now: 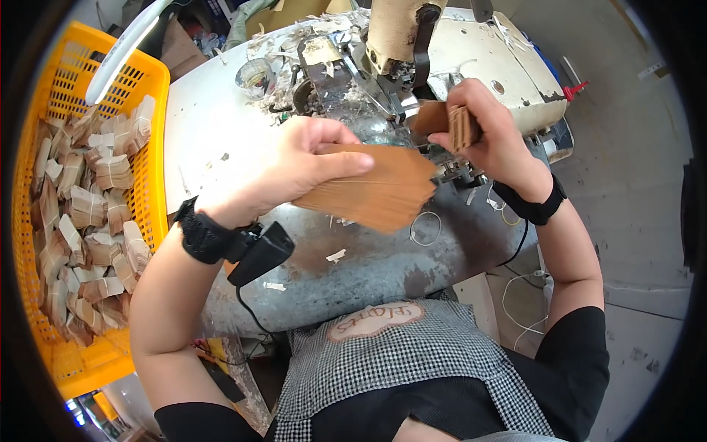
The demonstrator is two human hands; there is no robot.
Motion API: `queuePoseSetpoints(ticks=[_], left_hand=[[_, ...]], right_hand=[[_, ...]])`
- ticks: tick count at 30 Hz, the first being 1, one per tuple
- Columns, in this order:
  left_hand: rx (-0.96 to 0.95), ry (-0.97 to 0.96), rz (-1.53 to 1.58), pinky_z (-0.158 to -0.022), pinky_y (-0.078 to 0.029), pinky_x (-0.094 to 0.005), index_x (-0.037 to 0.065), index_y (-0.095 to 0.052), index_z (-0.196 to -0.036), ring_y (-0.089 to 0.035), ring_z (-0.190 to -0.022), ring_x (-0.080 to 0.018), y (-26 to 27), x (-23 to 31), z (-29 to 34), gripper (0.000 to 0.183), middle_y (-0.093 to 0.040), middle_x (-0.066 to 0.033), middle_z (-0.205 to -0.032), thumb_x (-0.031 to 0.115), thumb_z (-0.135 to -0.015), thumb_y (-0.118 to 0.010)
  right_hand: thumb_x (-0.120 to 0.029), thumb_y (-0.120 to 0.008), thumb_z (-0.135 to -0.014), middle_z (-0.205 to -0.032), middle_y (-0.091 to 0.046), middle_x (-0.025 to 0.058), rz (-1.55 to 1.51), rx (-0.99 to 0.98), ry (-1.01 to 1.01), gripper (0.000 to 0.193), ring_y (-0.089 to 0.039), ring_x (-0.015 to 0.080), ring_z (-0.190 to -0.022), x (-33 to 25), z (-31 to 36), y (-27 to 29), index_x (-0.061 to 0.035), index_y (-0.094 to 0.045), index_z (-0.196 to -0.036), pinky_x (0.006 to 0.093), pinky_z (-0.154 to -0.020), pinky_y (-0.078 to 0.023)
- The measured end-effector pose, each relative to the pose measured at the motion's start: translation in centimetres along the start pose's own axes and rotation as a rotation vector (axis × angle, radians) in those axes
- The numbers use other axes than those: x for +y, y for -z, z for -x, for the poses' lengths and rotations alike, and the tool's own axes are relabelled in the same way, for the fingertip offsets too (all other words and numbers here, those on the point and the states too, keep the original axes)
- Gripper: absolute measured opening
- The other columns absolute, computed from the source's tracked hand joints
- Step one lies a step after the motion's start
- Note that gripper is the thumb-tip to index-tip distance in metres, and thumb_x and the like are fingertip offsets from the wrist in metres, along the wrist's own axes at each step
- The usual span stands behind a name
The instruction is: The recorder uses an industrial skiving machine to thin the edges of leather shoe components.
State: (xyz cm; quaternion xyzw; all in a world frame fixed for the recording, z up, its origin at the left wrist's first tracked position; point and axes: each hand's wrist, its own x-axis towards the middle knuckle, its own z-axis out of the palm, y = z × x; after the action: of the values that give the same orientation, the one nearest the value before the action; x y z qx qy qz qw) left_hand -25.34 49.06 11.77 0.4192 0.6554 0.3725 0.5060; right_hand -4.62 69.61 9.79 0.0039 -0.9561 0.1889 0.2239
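My left hand grips a fanned stack of flat brown leather-like pieces, its thumb lying across the top. The fan spreads to the right over the near part of the work table. At the right, my right hand is closed round a smaller, thicker stack of brown pieces, whose layered edges face me. That stack is beside the working parts of a cream-coloured machine, where another brown surface shows to its left. Whether that surface touches the machine cannot be made out.
A yellow plastic basket on the left holds many banded bundles of pale strips. A white lamp arm reaches over it. Scraps, tools and a round clear container lie behind my left hand. A thin loop lies near the fan.
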Motion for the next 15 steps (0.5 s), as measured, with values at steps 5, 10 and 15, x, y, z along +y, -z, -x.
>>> queuePoseSetpoints(ticks=[5,10,15], left_hand=[[-0.008,0.053,0.063,-0.061,-0.046,-0.0177,0.005,-0.067,-0.094,-0.058,-0.069,-0.0012,1.2,-0.3,0.2,0.023,-0.067,0.0029,-0.079,0.028,-0.090,-0.070],[0.010,0.038,-0.099,-0.061,-0.046,-0.0185,0.005,-0.067,-0.092,-0.058,-0.068,-0.0011,-0.5,1.6,-0.6,0.025,-0.066,0.0038,-0.079,0.030,-0.090,-0.070],[0.008,-0.051,0.031,-0.061,-0.045,-0.0189,0.005,-0.067,-0.093,-0.057,-0.068,-0.0014,0.7,-0.1,0.2,0.028,-0.066,0.0037,-0.079,0.032,-0.090,-0.071]], right_hand=[[-0.004,-0.086,-0.068,-0.092,-0.052,0.0064,-0.198,0.172,-0.071,0.050,-0.052,0.0184,-0.078,-0.7,0.1,0.1,-0.0054,-0.051,-0.104,0.0278,-0.068,-0.048],[0.002,-0.083,-0.053,-0.107,-0.056,0.0096,-0.086,0.024,0.012,0.061,-0.051,0.0337,-0.106,-0.3,-0.6,-0.6,-0.0056,-0.052,-0.105,0.0422,-0.087,-0.045],[-0.003,-0.088,-0.054,-0.104,-0.056,0.0094,-0.002,0.106,-0.020,0.064,-0.055,0.0311,-0.095,0.6,0.4,-0.6,-0.0058,-0.052,-0.106,0.0378,-0.082,-0.049]])
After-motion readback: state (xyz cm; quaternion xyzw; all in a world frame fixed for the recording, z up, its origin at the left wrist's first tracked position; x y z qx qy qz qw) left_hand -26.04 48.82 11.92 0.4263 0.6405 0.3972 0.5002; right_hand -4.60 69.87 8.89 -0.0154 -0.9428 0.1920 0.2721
